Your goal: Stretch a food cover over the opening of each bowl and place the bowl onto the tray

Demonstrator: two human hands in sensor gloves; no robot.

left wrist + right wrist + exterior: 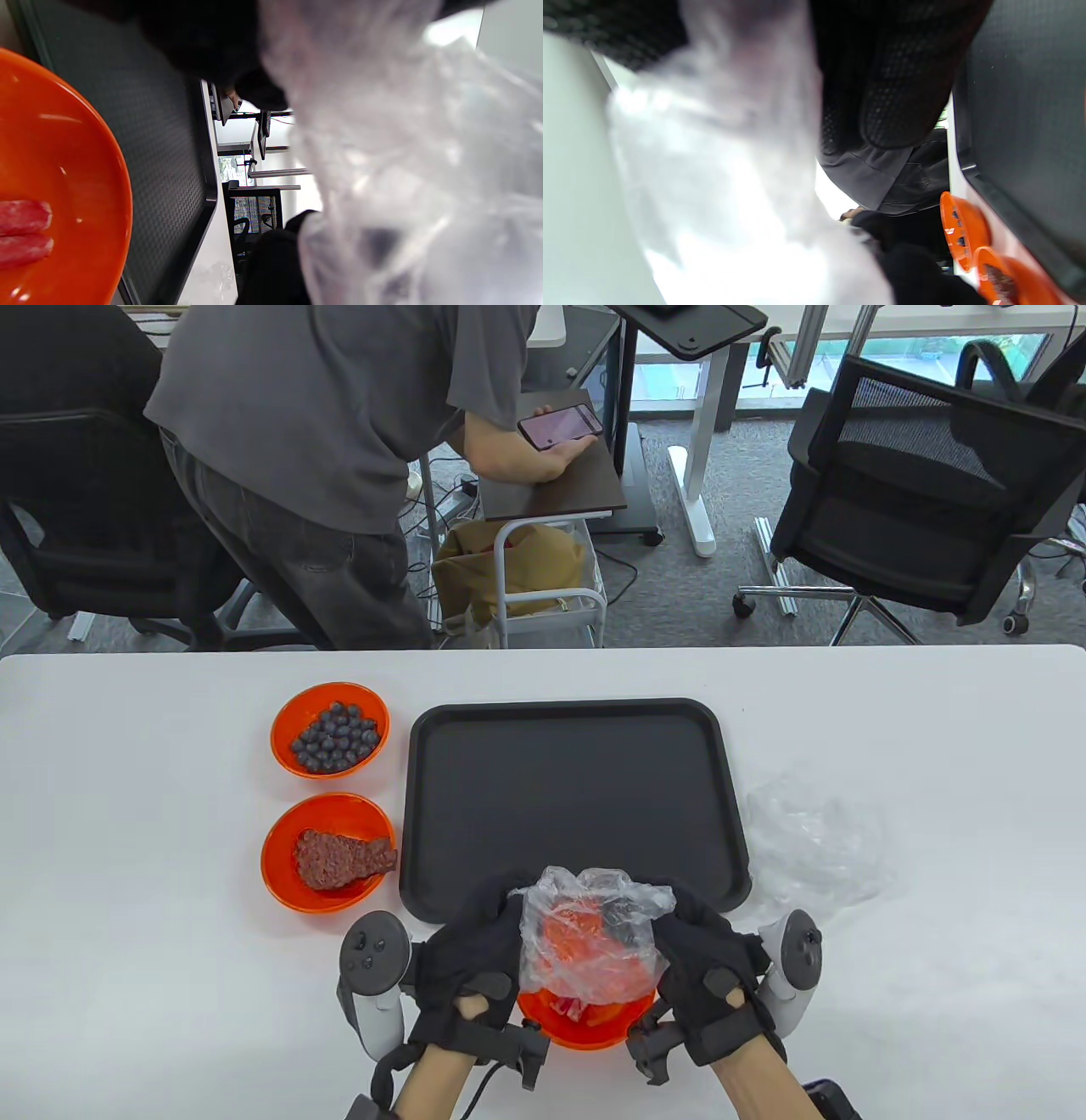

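Note:
A clear plastic food cover (590,933) hangs bunched over an orange bowl (585,1025) of red sausage pieces at the table's near edge. My left hand (475,959) grips the cover's left side and my right hand (708,963) grips its right side, both above the bowl. The cover (407,169) fills the left wrist view beside the bowl (63,178). It also fills the right wrist view as a white blur (721,178). The black tray (475,780) lies just beyond the bowl, with nothing on it.
Left of the tray stand an orange bowl of blueberries (330,728) and an orange bowl with a slab of meat (329,853). More crumpled clear covers (819,840) lie right of the tray. A person (339,432) stands behind the table's far edge.

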